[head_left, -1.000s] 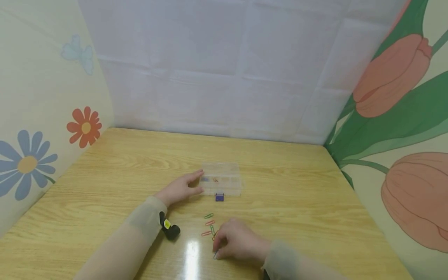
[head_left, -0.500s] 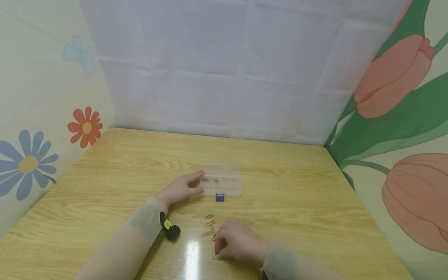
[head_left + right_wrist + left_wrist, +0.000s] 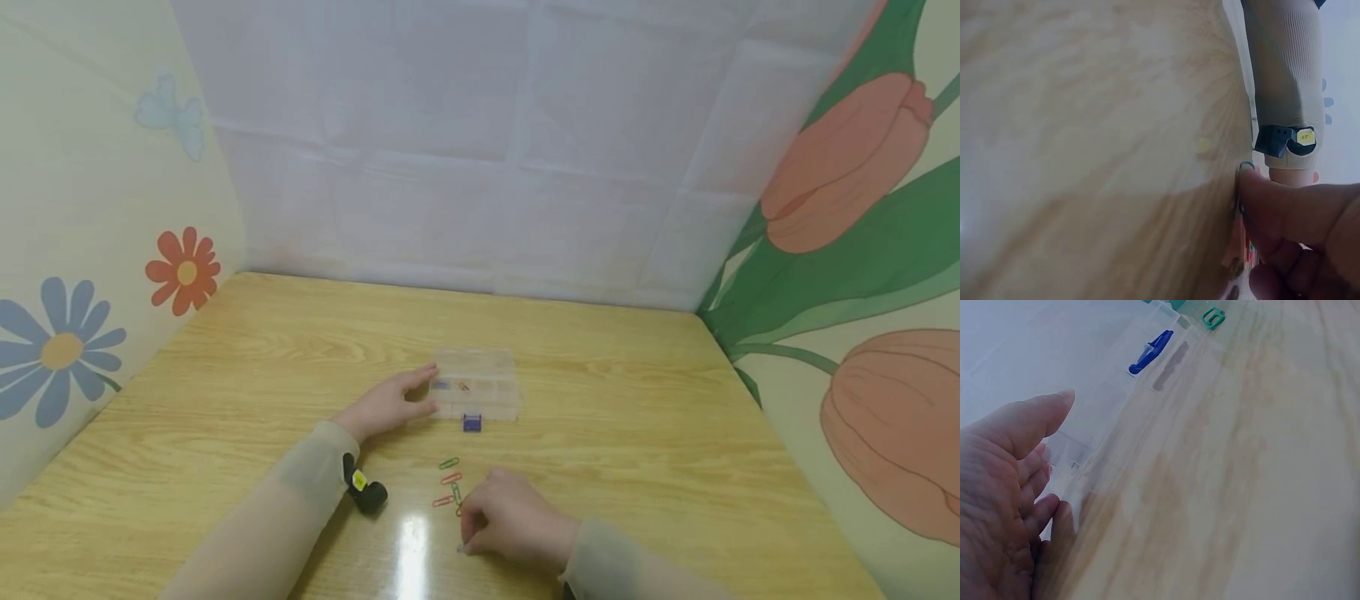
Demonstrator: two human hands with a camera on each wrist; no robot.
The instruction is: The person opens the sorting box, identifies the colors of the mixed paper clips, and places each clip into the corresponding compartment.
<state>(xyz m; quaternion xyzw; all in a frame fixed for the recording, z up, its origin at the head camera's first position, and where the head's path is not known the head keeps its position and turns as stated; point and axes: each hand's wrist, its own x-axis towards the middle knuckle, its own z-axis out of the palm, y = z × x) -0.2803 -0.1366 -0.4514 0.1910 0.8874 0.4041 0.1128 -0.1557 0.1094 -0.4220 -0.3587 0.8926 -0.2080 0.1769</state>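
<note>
A clear plastic compartment box (image 3: 480, 410) lies on the table, a purple-blue latch (image 3: 472, 423) at its front. My left hand (image 3: 386, 404) rests at the box's left side, thumb by the front corner, fingers extended along the edge. Near the front of the table, my right hand (image 3: 513, 517) pinches a bluish paper clip (image 3: 1246, 165) between thumb and forefinger, close over the wood. Beside it lie a green paper clip (image 3: 448, 462), a pink one (image 3: 451, 477), another green one (image 3: 457, 493) and a red one (image 3: 442, 502). One more is partly hidden by the right fingers.
Inside the box are a small orange-brown clip (image 3: 463, 387) and something blue (image 3: 441, 386). The wood-grain table (image 3: 637, 433) meets a white cloth backdrop (image 3: 450, 167) behind, with flower-printed panels at left and right. A black wrist camera (image 3: 367, 496) sits on the left sleeve.
My right hand shifts very slightly while pinching the paper clip, and less of the clip shows past the fingertips. My left hand and the box stay in place.
</note>
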